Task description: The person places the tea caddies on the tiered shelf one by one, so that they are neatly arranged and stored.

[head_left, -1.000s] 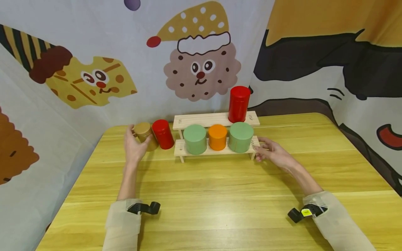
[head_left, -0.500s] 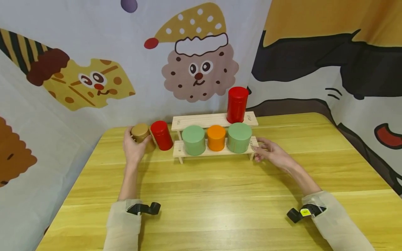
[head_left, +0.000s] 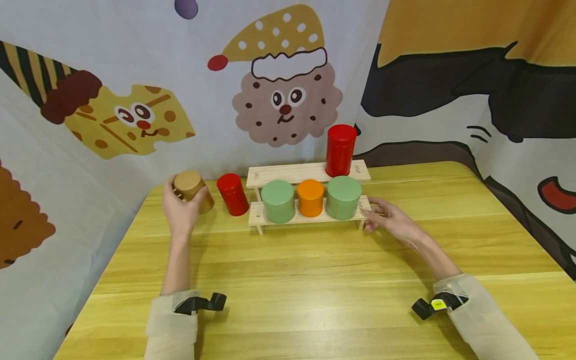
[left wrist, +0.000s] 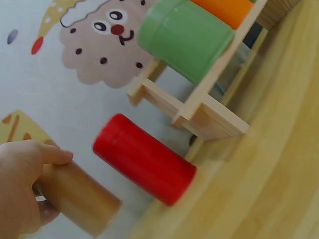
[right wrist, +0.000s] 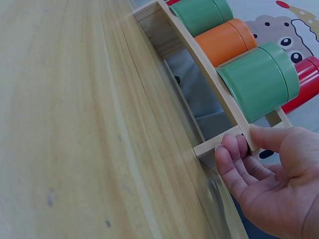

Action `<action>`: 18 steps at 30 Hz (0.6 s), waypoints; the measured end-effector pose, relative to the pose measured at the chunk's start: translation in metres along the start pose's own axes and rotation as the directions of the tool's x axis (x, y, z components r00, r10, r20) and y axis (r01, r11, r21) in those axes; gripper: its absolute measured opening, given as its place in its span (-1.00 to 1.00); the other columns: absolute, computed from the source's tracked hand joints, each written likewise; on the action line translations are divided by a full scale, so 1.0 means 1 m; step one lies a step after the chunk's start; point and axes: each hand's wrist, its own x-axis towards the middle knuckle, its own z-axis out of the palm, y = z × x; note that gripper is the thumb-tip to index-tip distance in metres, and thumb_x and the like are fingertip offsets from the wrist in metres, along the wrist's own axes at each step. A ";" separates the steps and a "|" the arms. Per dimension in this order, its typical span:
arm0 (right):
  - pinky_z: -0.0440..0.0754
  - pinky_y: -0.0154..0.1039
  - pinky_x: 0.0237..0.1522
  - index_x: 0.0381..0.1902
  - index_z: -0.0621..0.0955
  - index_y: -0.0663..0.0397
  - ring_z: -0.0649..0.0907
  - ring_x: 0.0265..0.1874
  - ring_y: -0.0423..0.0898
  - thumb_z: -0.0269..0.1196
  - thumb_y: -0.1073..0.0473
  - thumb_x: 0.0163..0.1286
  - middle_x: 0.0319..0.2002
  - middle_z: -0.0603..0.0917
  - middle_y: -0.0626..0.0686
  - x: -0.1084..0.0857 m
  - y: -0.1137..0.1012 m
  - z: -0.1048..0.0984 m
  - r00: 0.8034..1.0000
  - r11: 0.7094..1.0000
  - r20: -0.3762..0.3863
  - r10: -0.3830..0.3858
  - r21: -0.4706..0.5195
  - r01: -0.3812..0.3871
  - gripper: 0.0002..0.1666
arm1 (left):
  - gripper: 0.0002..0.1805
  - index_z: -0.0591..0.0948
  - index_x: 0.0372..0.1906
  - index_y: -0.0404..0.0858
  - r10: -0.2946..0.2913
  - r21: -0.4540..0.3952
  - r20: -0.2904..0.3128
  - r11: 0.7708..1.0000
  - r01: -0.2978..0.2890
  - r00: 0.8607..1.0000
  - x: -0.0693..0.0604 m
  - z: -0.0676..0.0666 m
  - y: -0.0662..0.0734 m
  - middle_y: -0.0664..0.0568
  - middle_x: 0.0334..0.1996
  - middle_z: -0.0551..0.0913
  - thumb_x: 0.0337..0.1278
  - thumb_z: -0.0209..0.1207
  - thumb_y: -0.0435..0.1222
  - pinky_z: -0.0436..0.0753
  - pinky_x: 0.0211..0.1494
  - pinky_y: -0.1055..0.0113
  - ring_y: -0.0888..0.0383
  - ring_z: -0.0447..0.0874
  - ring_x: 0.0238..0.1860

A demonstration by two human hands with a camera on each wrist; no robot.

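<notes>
My left hand [head_left: 181, 212] grips a gold canister [head_left: 193, 192] between thumb and fingers, at the far left of the table. The canister leans slightly; whether its base touches the table I cannot tell. To its right, apart from it, a red canister [head_left: 233, 195] stands on the table. My right hand [head_left: 393, 220] pinches the right end of the two-tier wooden rack [head_left: 288, 172], thumb on the lower shelf. On that lower shelf sit a green canister [head_left: 278, 201], an orange canister [head_left: 310, 198] and another green canister [head_left: 344, 198]. Another red canister [head_left: 340, 151] stands on the upper shelf's right end.
The wooden table [head_left: 310, 285] carries everything. Behind it hangs a cartoon-printed cloth [head_left: 202, 90], close to the rack and the gold canister. Black cameras are strapped on the left sleeve [head_left: 171, 325] and the right sleeve [head_left: 486, 315].
My left hand has moved left and slightly away from me with the gold canister, widening the gap to the red canister beside it. The right hand stays at the rack.
</notes>
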 end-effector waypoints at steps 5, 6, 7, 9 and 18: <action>0.69 -0.19 -0.05 0.54 0.01 0.43 0.69 -0.22 0.03 0.13 0.13 0.59 0.01 0.50 0.40 0.000 0.000 0.000 1.000 1.000 0.005 0.002 0.007 -0.002 -0.18 | -0.21 0.34 0.43 -0.26 0.036 -0.018 -0.035 0.999 -0.036 0.999 -0.001 -0.007 0.017 -0.10 0.27 0.48 0.09 0.42 -0.31 0.41 0.25 0.21 0.05 0.44 0.19; 0.68 -0.20 -0.04 0.54 0.01 0.43 0.69 -0.22 0.03 0.12 0.13 0.59 0.01 0.51 0.39 0.001 0.000 -0.001 1.000 1.000 0.005 0.003 0.003 -0.003 -0.17 | -0.21 0.35 0.43 -0.25 0.047 -0.022 -0.043 0.999 -0.048 0.998 -0.001 -0.008 0.020 -0.09 0.26 0.48 0.10 0.43 -0.30 0.41 0.23 0.23 0.06 0.44 0.18; 0.68 -0.22 -0.04 0.54 0.01 0.43 0.69 -0.22 0.02 0.12 0.13 0.59 0.01 0.51 0.39 0.000 0.000 -0.001 1.000 1.000 0.006 0.005 -0.001 -0.005 -0.17 | -0.22 0.36 0.41 -0.24 0.063 -0.030 -0.053 0.997 -0.065 0.997 -0.001 -0.009 0.023 -0.07 0.25 0.49 0.09 0.43 -0.29 0.41 0.22 0.24 0.07 0.44 0.17; 0.66 -0.24 -0.02 0.54 0.01 0.42 0.69 -0.21 0.03 0.12 0.12 0.59 0.00 0.52 0.38 0.000 -0.001 -0.001 1.000 1.000 0.006 0.008 -0.010 -0.008 -0.17 | -0.24 0.39 0.39 -0.22 0.095 -0.036 -0.073 0.995 -0.097 0.993 -0.002 -0.009 0.030 -0.05 0.22 0.52 0.08 0.45 -0.28 0.42 0.20 0.27 0.10 0.46 0.15; 0.67 -0.24 -0.02 0.54 -0.01 0.44 0.69 -0.21 0.00 0.12 0.11 0.59 -0.01 0.52 0.38 0.000 -0.001 -0.002 1.000 1.000 0.005 0.010 -0.019 -0.010 -0.15 | -0.24 0.45 0.36 -0.17 0.181 -0.076 -0.099 0.979 -0.188 0.979 -0.010 -0.003 0.066 0.03 0.18 0.56 0.01 0.50 -0.30 0.46 0.16 0.38 0.15 0.50 0.09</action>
